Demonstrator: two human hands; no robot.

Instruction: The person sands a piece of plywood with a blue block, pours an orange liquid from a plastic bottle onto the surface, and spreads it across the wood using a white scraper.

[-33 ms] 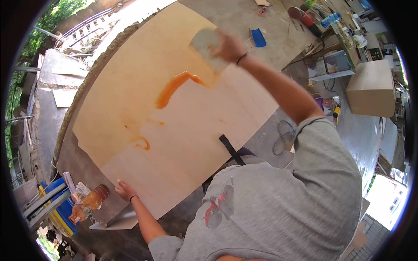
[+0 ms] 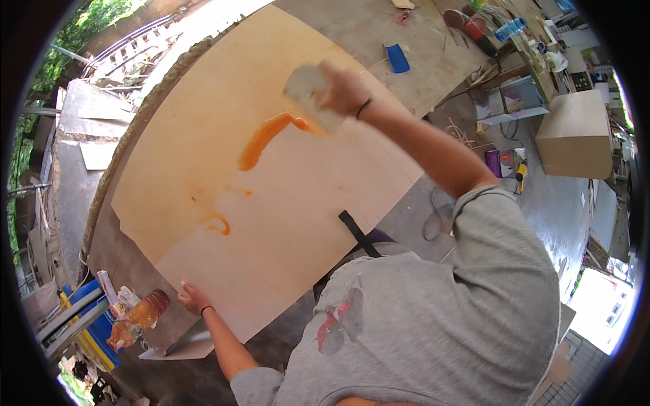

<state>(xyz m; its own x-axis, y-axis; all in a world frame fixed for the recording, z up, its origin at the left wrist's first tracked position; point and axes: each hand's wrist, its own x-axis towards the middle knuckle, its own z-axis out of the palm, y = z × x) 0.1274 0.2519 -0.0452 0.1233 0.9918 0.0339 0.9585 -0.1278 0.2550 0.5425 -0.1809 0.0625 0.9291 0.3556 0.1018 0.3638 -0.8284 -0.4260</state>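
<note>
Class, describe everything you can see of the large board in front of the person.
The large board lies flat and looks like wood. Its far part is tinted yellow-orange; the near part is paler. A curved, glossy orange streak and smaller smears lie on it. The left hand is at its near-left edge; the right hand holds a greyish pad over it.

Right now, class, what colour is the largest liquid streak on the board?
The largest liquid streak is bright orange, showing best in the head view.

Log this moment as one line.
right hand: holds flat pale spreader | left hand: at edge of wooden panel | panel: orange liquid streak on top
</note>
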